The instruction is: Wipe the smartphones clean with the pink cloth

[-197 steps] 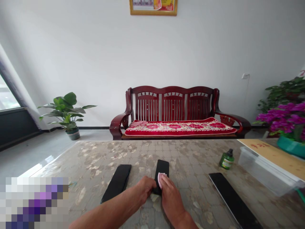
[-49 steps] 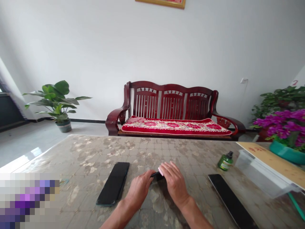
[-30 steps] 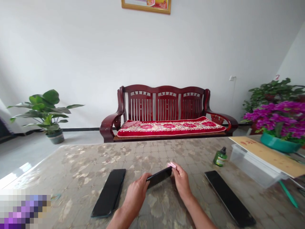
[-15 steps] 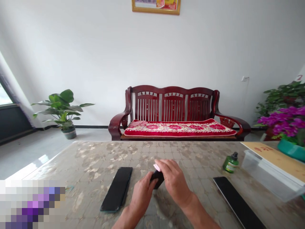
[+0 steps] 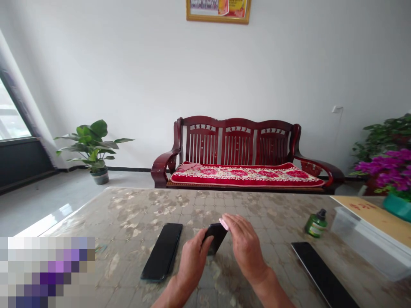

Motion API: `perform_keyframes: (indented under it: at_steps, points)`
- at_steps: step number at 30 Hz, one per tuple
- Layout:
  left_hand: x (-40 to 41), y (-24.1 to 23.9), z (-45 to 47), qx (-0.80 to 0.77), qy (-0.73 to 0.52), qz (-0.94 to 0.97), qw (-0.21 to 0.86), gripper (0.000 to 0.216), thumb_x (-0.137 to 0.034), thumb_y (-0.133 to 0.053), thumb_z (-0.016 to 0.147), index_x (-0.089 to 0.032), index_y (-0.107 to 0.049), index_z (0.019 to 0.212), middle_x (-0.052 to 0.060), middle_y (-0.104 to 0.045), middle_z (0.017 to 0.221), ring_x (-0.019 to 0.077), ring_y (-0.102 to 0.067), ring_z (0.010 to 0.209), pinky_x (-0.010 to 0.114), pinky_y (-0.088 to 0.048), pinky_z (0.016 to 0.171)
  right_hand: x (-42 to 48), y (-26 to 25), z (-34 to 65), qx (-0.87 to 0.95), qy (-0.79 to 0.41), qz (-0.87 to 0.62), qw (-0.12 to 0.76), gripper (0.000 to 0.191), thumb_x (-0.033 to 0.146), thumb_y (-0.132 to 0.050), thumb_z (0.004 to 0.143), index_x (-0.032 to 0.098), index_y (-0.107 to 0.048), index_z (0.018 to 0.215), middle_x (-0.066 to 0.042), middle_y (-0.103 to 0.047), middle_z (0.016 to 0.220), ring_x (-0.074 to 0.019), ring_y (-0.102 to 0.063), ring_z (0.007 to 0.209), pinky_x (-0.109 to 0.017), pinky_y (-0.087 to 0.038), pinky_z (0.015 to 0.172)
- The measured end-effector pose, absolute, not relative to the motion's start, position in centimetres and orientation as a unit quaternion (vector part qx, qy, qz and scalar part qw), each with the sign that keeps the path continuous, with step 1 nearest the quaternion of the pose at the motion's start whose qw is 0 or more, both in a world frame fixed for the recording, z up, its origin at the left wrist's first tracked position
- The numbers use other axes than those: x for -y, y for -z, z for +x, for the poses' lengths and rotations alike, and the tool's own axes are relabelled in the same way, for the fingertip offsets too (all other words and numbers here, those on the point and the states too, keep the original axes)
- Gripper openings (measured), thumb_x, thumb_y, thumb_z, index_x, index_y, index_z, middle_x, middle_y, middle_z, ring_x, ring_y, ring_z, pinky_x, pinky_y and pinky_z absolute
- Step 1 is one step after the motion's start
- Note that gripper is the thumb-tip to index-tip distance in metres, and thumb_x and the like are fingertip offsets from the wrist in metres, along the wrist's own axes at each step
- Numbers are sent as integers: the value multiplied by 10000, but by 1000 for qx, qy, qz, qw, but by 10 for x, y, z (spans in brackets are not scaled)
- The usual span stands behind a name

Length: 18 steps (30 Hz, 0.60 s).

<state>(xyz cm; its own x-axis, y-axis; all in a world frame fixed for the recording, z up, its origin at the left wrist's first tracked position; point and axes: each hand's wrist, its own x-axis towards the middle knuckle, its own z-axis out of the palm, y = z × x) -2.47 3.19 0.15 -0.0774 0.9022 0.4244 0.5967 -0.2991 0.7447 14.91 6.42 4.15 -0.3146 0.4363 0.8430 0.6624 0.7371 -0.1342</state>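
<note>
Black phone [image 5: 215,237] sits on the table [image 5: 135,209] at the middle of the head view, between the two hands and near the table's front. The left hand [image 5: 192,262] has its fingers curled around the phone's near end, with the thumb along its left edge. The right hand [image 5: 245,248] reaches over the phone's right side with its fingers nearly straight. Its fingertips press a small pink cloth [image 5: 223,223] against the far right corner. Whether the phone lies quite flat or is tipped up a little cannot be told.

A second phone [image 5: 162,251] lies flat just beside the left hand, its long edge close to the held phone but apart from it. To the right, past a wide bare stretch of tabletop, a long dark slab [image 5: 323,276] runs out of the lower edge of the view. A green bottle [image 5: 316,223] stands upright beyond the slab, near a clear plastic box [image 5: 369,246] with a cardboard sheet [image 5: 375,216] lying on top of it.

Beyond the hands the tabletop lies bare up to its far edge. Behind that edge stand a wooden bench [image 5: 244,145], a potted plant [image 5: 93,147] and purple flowers [image 5: 390,164].
</note>
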Motion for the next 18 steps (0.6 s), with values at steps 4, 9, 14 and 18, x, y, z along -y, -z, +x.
perform_keyframes:
  at_steps: [4, 9, 14, 18]
  points:
    - [-32, -3, -24, -568, -461, 662, 163, 198, -326, -453, 938, -217, -617, 911, 3, -700, 780, 166, -650, 670, 221, -463, 632, -56, -50, 134, 819, 113, -308, 471, 407, 102, -382, 971, 222, -555, 1319, -71, -679, 1203, -187, -614, 1138, -408, -490, 1023]
    - [-33, -3, -27, -575, -460, 656, 167, 220, -336, -444, 944, -206, -609, 879, 9, -692, 752, 166, -638, 647, 224, -464, 625, -61, -47, 135, 816, 127, -309, 472, 441, 82, -361, 971, 230, -534, 1349, -70, -669, 1228, -184, -614, 1149, -427, -491, 1030]
    - [-35, -2, -28, -574, -466, 650, 175, 225, -351, -451, 948, -205, -622, 946, 16, -708, 798, 172, -658, 694, 225, -474, 657, -67, -40, 142, 794, 149, -335, 486, 427, 106, -395, 976, 242, -540, 1353, -73, -670, 1231, -194, -622, 1147, -433, -490, 1039]
    - [-34, -2, -27, -571, -470, 652, 167, 215, -328, -444, 945, -204, -615, 906, 10, -701, 773, 166, -649, 670, 218, -463, 622, -59, -45, 128, 816, 148, -299, 472, 438, 101, -393, 979, 226, -505, 1384, -68, -643, 1281, -187, -579, 1211, -423, -465, 1073]
